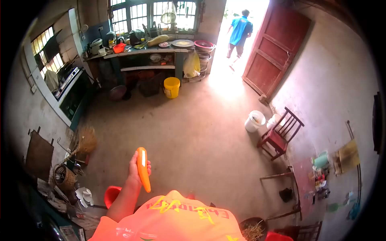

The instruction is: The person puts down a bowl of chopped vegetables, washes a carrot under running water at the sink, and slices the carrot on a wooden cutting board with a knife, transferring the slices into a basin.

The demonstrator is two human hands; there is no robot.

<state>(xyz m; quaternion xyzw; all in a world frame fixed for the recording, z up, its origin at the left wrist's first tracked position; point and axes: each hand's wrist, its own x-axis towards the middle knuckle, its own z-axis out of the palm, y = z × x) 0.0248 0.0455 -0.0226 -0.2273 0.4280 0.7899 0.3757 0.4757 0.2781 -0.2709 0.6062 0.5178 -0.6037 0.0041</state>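
My left hand (134, 168) reaches forward in front of my orange shirt (177, 219), its fingers closed around a long, smooth orange object (142, 170). That object tapers toward its lower end and carries a white strip on its upper face; its exact kind is unclear. It is held over bare concrete floor, apart from other things. Beside my forearm, low on the left, a red plastic item (112, 196) is partly hidden. My right hand is outside the picture.
Ahead is a counter (140, 51) with kitchenware, and a yellow bucket (171, 87) on the floor. Right are an open red door (277, 50), white buckets (254, 121), a chair (276, 140) and a table (303, 184). A broom (86, 139) stands left. A person in blue (240, 30) is outside.
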